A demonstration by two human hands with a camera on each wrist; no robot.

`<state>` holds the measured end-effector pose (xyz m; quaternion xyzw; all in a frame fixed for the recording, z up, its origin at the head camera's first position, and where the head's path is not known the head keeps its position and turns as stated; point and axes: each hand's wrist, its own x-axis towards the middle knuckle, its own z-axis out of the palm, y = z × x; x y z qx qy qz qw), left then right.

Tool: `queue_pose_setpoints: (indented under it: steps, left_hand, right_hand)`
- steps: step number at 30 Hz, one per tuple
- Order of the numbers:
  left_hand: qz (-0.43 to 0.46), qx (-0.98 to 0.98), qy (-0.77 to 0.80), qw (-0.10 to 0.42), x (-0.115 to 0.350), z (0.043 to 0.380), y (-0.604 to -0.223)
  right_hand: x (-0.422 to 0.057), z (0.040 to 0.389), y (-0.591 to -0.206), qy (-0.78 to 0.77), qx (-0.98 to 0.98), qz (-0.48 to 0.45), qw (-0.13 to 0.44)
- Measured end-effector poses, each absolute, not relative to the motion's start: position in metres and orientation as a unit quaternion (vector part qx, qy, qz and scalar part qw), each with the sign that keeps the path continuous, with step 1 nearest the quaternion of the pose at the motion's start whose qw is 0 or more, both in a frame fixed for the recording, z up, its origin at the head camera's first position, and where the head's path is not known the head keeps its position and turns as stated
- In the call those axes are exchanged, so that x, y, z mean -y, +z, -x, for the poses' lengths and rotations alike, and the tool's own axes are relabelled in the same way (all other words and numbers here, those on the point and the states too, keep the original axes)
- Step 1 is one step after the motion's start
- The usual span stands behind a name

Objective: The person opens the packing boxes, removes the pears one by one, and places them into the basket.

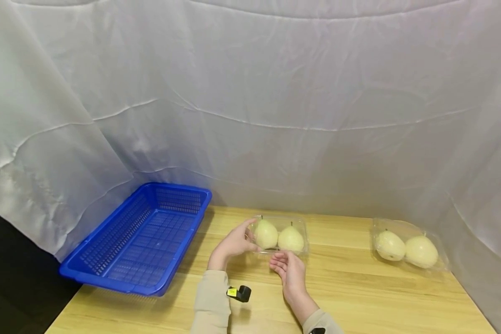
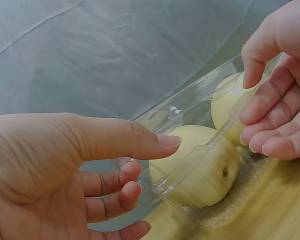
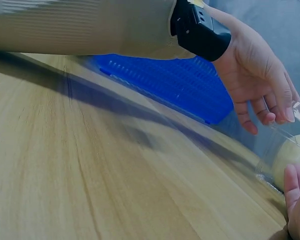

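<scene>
A clear plastic clamshell box (image 1: 299,220) with two pale yellow pears (image 1: 266,234) inside stands on the table, toward the back. At its left end my left hand (image 1: 234,241) holds the box, thumb toward the front and fingers bent round the end. The left wrist view shows that thumb (image 2: 135,140) over the box's edge beside the nearer pear (image 2: 195,167). My right hand (image 1: 291,274) is at the front edge, fingers loosely bent and palm turned toward the left hand; its thumb tip (image 2: 253,75) overlaps the rim in the left wrist view.
A blue plastic basket (image 1: 167,280) with slotted walls stands on the left of the wooden table (image 1: 346,292). Back right is a second clear box (image 1: 401,226) with two pears in it. Pale cloth (image 1: 275,116) hangs behind and at both sides.
</scene>
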<state>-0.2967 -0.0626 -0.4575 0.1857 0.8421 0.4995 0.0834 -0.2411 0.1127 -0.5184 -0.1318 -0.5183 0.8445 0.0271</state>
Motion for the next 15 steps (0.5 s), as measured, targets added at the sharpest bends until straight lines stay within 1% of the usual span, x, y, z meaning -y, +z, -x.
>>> queue_pose_setpoints:
  steps: [4, 12, 15]
  left_hand:
    - [-0.18, -0.849, 0.492, 0.067, 0.0617, 0.2972, -0.4571]
    - [-0.158, -0.877, 0.454, 0.005, 0.0612, 0.2959, -0.4574]
    - [-0.174, -0.881, 0.439, -0.016, 0.0609, 0.2957, -0.4563]
  right_hand:
    - [-0.1127, 0.2414, -0.5191, 0.837, 0.53, 0.128, 0.037]
    - [-0.114, 0.2415, -0.5199, 0.828, 0.548, 0.113, 0.04]
    - [-0.1141, 0.2418, -0.5199, 0.828, 0.548, 0.113, 0.04]
